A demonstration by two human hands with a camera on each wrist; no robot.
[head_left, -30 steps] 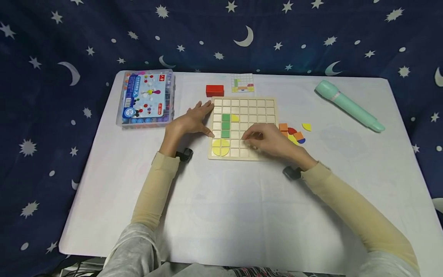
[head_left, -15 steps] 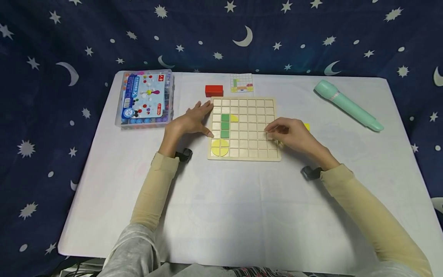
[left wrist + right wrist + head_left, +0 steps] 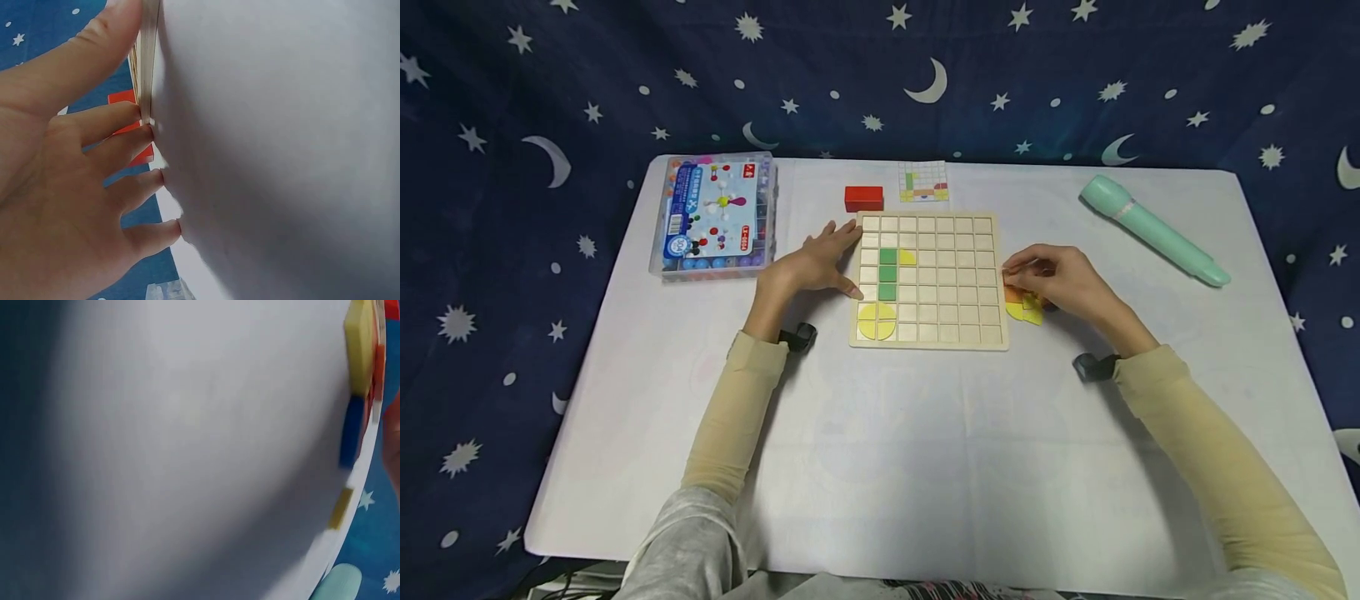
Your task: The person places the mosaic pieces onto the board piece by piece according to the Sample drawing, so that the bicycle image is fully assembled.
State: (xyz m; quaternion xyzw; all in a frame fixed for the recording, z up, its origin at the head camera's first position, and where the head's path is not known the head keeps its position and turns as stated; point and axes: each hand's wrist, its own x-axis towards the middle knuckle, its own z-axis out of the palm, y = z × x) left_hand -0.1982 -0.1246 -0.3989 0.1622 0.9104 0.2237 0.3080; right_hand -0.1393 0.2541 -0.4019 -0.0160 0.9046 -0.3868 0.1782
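A wooden grid board (image 3: pixel 947 304) lies on the table, holding three green squares (image 3: pixel 887 274) in a column, a yellow quarter-circle (image 3: pixel 907 257) and a yellow circle (image 3: pixel 877 321) made of quarter pieces. My left hand (image 3: pixel 820 260), fingers spread, rests at the board's left edge; the left wrist view has its thumb and fingertips along that edge. Just off the right edge, my right hand (image 3: pixel 1052 279) bends its fingers down over a small pile of yellow pieces (image 3: pixel 1021 312) and orange pieces (image 3: pixel 1012 295). Its fingertips are at the pile, and I cannot tell whether they pinch a piece. A blue piece (image 3: pixel 352 431) shows in the right wrist view.
Behind the board are a red block (image 3: pixel 863 198) and a pattern card (image 3: pixel 923 182). A clear plastic case (image 3: pixel 715 215) of colored beads stands at the back left. At the back right lies a mint-green wand-shaped object (image 3: pixel 1153 231). A starry cloth (image 3: pixel 820 67) hangs behind the table.
My right hand has moved right, from over the board to the pile beside it. The left hand has stayed at the board's edge, and the board's visible pieces look the same.
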